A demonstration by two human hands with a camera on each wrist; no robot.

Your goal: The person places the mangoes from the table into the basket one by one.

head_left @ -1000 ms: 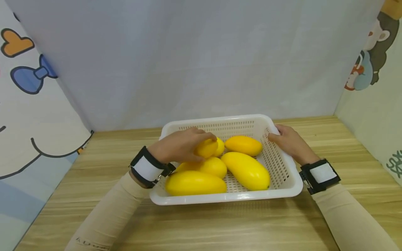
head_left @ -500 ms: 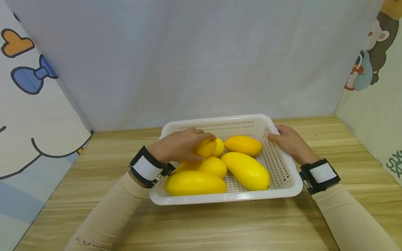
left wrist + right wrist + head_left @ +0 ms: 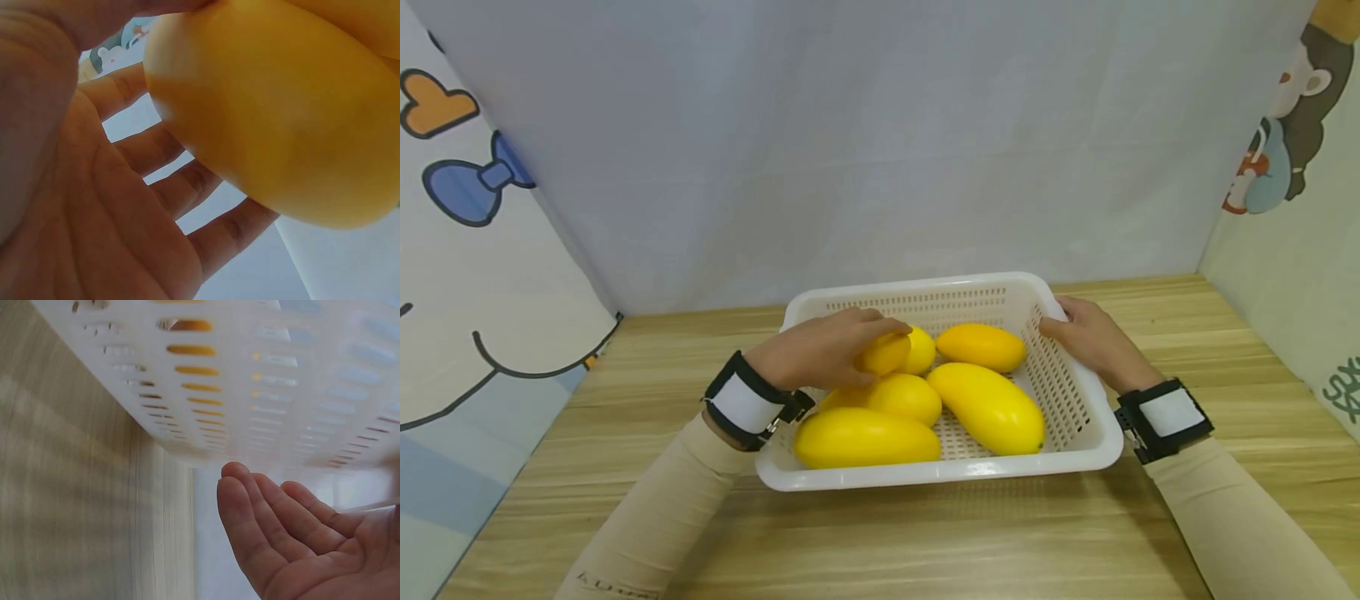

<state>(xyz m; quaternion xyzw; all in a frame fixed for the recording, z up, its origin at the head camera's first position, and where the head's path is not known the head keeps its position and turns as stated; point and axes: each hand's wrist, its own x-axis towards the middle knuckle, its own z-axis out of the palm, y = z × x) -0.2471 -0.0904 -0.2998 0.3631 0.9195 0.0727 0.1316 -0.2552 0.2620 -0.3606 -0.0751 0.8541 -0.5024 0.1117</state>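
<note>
My left hand (image 3: pixel 820 348) reaches over the left side of a white plastic basket (image 3: pixel 940 473) and grips a yellow mango (image 3: pixel 882 355). In the left wrist view this mango (image 3: pixel 275 119) fills the upper right, between the thumb and the spread fingers. My right hand (image 3: pixel 1093 343) holds the basket's right rim, thumb over the inside. Under the rim, the fingers of that hand (image 3: pixel 294 537) lie along the slotted outer wall (image 3: pixel 234 419). Other mangoes lie about the basket: one front left (image 3: pixel 865 437), one at the middle right (image 3: pixel 988 408), one at the back right (image 3: pixel 981 347).
The basket sits over a wood-grain tabletop (image 3: pixel 925 542). A pale cloth (image 3: pixel 880 150) hangs behind it. Printed panels with cartoon figures stand at the left (image 3: pixel 497 275) and right (image 3: pixel 1285 275).
The left hand and the mango it grips have shifted slightly left, showing more of the mango behind. The right hand and the basket have stayed in place.
</note>
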